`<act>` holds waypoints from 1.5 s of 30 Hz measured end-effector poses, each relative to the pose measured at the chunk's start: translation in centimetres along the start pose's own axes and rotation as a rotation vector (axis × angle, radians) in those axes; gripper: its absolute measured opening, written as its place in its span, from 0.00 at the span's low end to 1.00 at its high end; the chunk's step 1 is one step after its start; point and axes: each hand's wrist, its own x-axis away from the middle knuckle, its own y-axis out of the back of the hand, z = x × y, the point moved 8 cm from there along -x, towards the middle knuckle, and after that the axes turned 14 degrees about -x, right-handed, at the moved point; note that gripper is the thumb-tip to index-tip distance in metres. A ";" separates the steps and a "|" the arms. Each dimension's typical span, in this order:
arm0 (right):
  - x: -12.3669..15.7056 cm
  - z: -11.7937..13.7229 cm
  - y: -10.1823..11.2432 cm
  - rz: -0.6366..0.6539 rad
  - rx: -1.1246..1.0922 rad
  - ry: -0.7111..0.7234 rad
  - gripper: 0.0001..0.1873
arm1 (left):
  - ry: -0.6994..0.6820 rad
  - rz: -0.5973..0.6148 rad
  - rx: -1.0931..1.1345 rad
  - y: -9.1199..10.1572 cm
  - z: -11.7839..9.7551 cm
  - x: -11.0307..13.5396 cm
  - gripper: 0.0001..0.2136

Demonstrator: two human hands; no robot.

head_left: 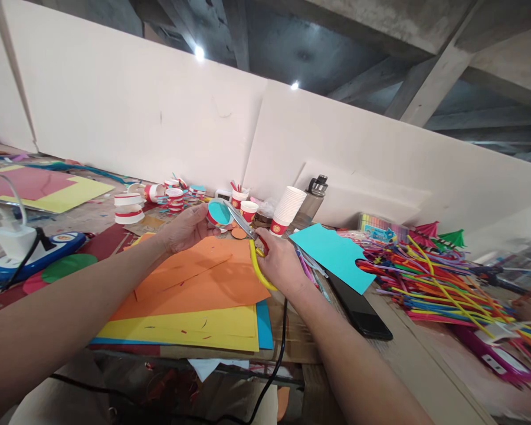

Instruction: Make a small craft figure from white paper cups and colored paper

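Note:
My left hand (186, 227) is closed round a small red paper cup (218, 214) whose teal-covered bottom faces me. My right hand (279, 262) grips yellow-handled scissors (248, 236); the metal blades reach up to the cup's right edge. Both hands hover over a stack of coloured paper sheets (194, 295), orange on top, yellow and blue beneath.
A stack of white cups (288, 208) and a dark water bottle (313, 200) stand behind. A teal paper sheet (334, 254), a black phone (358, 307) and a pile of coloured straws (433, 277) lie to the right. A blue power strip with white charger (26, 251) sits left.

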 end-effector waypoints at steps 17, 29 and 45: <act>0.1 -0.7 -0.5 0.036 0.117 -0.044 0.22 | 0.057 0.089 0.028 -1.0 0.3 0.3 0.21; 0.2 -0.4 -0.5 0.005 0.164 0.008 0.20 | 0.070 0.061 0.054 -0.2 0.4 0.1 0.21; 0.2 -0.2 -0.5 0.050 0.163 -0.051 0.19 | 0.020 0.002 0.104 0.1 -0.2 0.1 0.16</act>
